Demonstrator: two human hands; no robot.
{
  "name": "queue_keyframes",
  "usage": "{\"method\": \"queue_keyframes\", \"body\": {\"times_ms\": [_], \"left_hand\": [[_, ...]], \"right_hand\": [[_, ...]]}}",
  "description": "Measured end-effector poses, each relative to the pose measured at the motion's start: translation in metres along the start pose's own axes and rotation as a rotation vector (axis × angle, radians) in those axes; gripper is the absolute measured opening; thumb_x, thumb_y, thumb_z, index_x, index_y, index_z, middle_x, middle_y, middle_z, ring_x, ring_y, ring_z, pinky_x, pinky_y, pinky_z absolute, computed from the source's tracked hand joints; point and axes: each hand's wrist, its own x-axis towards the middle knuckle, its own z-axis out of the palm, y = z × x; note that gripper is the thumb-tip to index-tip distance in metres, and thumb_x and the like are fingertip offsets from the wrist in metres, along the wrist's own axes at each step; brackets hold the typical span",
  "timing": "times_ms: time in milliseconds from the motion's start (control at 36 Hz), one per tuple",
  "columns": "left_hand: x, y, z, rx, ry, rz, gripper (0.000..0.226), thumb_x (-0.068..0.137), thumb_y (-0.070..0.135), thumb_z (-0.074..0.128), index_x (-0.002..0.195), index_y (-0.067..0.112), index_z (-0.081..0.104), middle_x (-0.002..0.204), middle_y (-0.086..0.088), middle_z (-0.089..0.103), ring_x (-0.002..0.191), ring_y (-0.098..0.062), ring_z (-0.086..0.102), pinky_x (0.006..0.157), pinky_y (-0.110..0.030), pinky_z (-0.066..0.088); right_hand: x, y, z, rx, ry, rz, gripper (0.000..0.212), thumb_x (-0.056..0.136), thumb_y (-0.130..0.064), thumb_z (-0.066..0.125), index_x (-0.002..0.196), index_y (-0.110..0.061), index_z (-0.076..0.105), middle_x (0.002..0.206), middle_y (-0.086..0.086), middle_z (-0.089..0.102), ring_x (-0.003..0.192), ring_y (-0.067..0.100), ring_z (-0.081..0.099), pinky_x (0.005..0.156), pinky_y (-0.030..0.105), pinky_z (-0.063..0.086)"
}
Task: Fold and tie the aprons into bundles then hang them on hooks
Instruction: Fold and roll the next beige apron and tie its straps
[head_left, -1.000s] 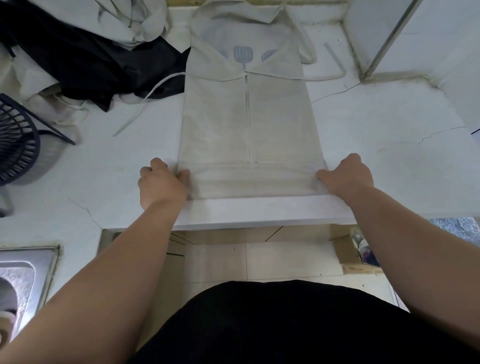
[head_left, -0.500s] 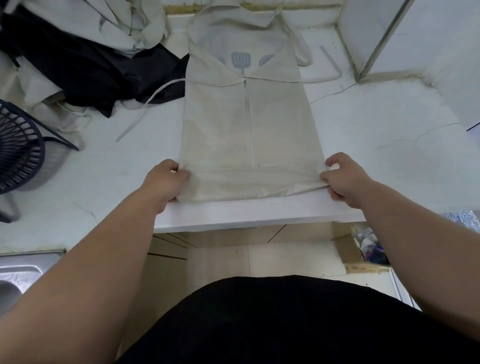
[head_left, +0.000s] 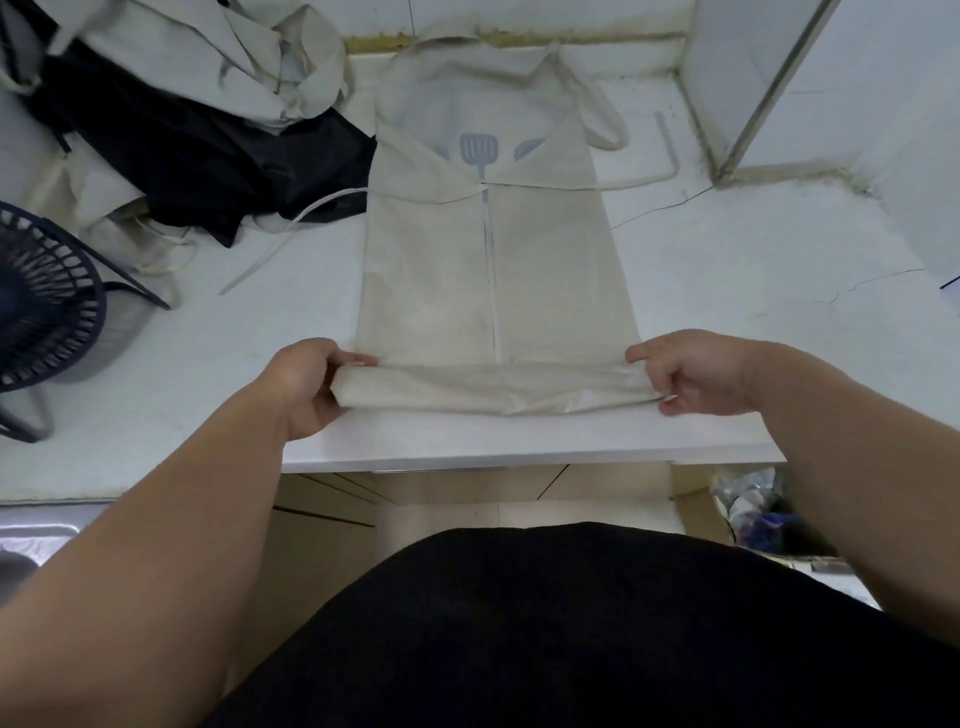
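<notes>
Pinching the rolled near hem of the cream apron (head_left: 488, 270), left hand (head_left: 306, 387) and right hand (head_left: 696, 371) each keep a closed grip on it above the white desk (head_left: 727, 312).

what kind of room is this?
Probably a kitchen or utility area: a cracked white counter, the corner of a steel sink at lower left, and cream aprons with a spatula print.

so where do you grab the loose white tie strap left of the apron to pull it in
Pinch the white tie strap at its free end lying bare on the countertop, coming from the front-left. Its far end runs up against the black cloth pile, so there is less room there.
</notes>
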Motion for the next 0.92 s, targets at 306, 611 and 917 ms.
{"method": "queue_keyframes", "body": {"times_ms": [306,611,917], "left_hand": [[-0.001,-0.012,-0.002,-0.155,-0.05,-0.019,0.017,0.094,-0.005,0.049,0.098,-0.001,0.065,0.087,-0.01,0.072,0.074,-0.018,0.072,0.058,-0.022,0.058],[0.011,-0.015,0.011,0.209,0.143,0.129,0.021,0.092,0.023,0.063,0.076,0.012,0.055,0.074,-0.004,0.064,0.047,-0.004,0.061,0.036,-0.013,0.04],[0.018,-0.018,0.017,0.714,0.425,0.316,0.027,0.082,0.036,0.065,0.066,0.016,0.056,0.067,0.0,0.053,0.062,-0.015,0.047,0.051,-0.026,0.033]], "right_hand": [[-0.002,-0.015,0.001,-0.774,-0.011,-0.118,0.058,0.079,0.013,0.057,0.133,-0.006,0.049,0.11,0.015,0.058,0.096,0.029,0.058,0.08,0.035,0.051],[0.021,0.007,0.002,-0.124,0.196,-0.141,0.021,0.095,-0.019,0.057,0.08,-0.005,0.059,0.069,0.007,0.054,0.055,0.015,0.045,0.054,0.027,0.044],[0.034,-0.004,0.015,-0.409,0.414,-0.024,0.026,0.088,-0.02,0.049,0.066,-0.009,0.041,0.063,0.011,0.046,0.049,0.024,0.045,0.054,0.028,0.039]]}}
